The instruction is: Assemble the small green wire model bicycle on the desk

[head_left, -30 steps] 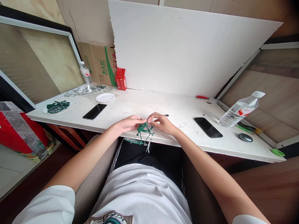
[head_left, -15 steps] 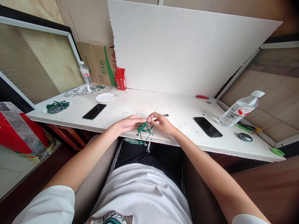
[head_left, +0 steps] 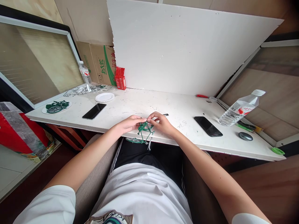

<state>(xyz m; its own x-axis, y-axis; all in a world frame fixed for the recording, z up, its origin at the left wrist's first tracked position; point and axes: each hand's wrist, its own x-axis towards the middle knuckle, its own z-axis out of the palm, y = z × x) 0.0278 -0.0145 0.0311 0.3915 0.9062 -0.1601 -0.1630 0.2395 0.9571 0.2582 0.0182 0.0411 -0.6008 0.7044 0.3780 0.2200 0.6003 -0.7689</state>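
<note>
A small green model bicycle (head_left: 145, 134) is held at the front edge of the white table, its silver handlebar end hanging over my lap. My left hand (head_left: 131, 123) pinches it from the left at the rear-wheel end. From the right, my right hand (head_left: 161, 122) has thumb and forefinger closed on the same end, and the fingertips of both hands meet there. The front wheel (head_left: 133, 140) juts out to the left below the table edge. Whatever tiny part lies between the fingertips is too small to make out.
Phones lie left (head_left: 94, 111) and right (head_left: 207, 126) on the table (head_left: 130, 102). A plate with green bicycle parts (head_left: 57, 107), a white plate (head_left: 105, 97), a red box (head_left: 121, 78), water bottles (head_left: 241, 109) and a mouse (head_left: 245, 136) stand around. A dark thin tool (head_left: 166, 114) lies beyond my right hand.
The bicycle has shifted very slightly to the right in view. Both hands keep their pinch at its rear-wheel end.
</note>
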